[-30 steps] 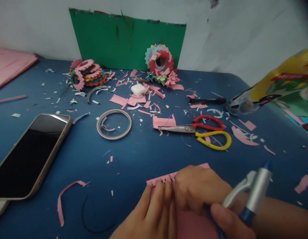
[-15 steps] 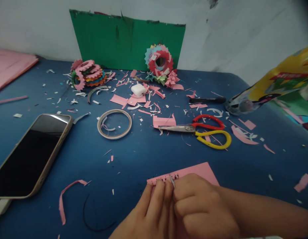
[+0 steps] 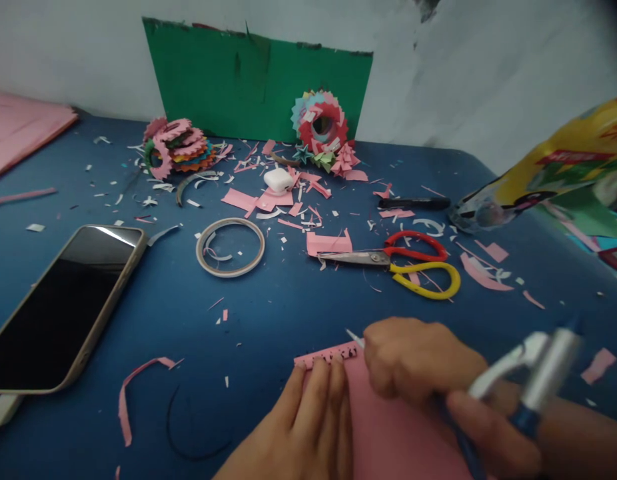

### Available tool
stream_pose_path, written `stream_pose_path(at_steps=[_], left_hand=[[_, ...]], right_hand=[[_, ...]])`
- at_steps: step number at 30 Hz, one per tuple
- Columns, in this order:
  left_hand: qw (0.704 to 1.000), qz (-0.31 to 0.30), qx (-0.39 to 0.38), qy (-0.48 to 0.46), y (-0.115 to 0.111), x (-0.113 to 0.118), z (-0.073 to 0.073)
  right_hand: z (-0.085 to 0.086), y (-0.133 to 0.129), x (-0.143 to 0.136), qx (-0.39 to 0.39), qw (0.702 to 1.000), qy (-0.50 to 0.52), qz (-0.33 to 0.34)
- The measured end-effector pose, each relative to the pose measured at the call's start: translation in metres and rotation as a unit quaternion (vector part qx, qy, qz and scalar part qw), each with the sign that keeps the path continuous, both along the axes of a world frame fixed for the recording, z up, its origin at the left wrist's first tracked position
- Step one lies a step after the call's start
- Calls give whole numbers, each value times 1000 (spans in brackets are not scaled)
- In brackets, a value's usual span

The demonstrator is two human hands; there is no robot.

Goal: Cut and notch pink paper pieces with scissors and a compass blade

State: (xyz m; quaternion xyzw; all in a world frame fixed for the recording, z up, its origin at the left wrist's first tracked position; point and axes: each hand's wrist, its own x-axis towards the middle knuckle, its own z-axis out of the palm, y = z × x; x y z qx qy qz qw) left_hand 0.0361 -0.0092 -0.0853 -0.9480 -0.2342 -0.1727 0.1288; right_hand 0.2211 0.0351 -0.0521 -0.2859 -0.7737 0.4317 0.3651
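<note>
My left hand lies with its fingers stretched out, pressing down on a sheet of pink paper. Its fingertips rest on a narrow pink strip with a row of black marks, at the paper's far edge. My right hand is closed around what looks like a drawing compass. The compass's thin point sticks out to the left, just past the end of the strip. Its silver and blue parts rise at the right, blurred by motion. Part of the paper is hidden under both hands.
Scissors and a tape roll lie beyond my hands, with a phone at left. Farther back are paper rings, a white case, a black marker and a yellow packet. Paper scraps are scattered about.
My right hand has moved right and slightly up, away from my left fingers, and the compass body has come into view. My left hand stays on the strip.
</note>
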Motion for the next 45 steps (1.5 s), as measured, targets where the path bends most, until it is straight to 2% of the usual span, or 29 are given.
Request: stream_pose_path(at_steps=[2,4,6,8,11,14,17,20,22,24,25,27,29,32,35,39,40,42,45], left_hand=[[1000,-3,3,-21,0,0,-1],[999,5,3,-48,0,0,-1],[998,13,-3,-67,0,0,-2],[998,10,-13,-66,-1,0,-1],[998,-1,-12,-57,-2,-1,2],[999,-17,-21,-33,-3,-3,11],[997,-65,-42,-14,-4,-4,21],[989,-128,-74,-27,-5,-4,26],[983,-148,-106,-36,-5,-3,28],[981,-124,-139,-54,-3,-3,30],[981,-89,-161,-59,-1,-4,31],[974,20,-219,-53,4,-5,36],[949,123,-290,-33,11,-7,43],[896,177,-406,-18,22,-9,54],[862,200,-465,-16,30,-8,61],[849,222,-479,-5,34,-6,61],[847,226,-481,1,34,-4,61],[844,233,-482,19,34,-2,63],[847,242,-472,41,28,1,68]], right_hand=[[0,8,1,14,999,20,-40],[-1,18,4,48,992,7,-118],[0,29,6,86,975,-72,-190],[5,38,9,101,953,-184,-219],[16,47,15,100,905,-356,-212],[26,52,21,111,850,-485,-175],[33,52,23,127,828,-534,-115],[36,47,23,147,817,-546,-112],[34,45,26,126,835,-518,-137],[31,44,33,82,872,-458,-148],[29,44,38,66,886,-433,-149],[26,46,48,42,909,-395,-125],[26,47,55,34,920,-380,-89],[29,38,53,56,923,-373,-73],[31,12,35,107,927,-351,-79],[21,-36,8,146,932,-330,42],[17,-45,4,181,926,-325,63],[8,-58,2,202,921,-327,69],[3,-65,11,208,917,-339,33]])
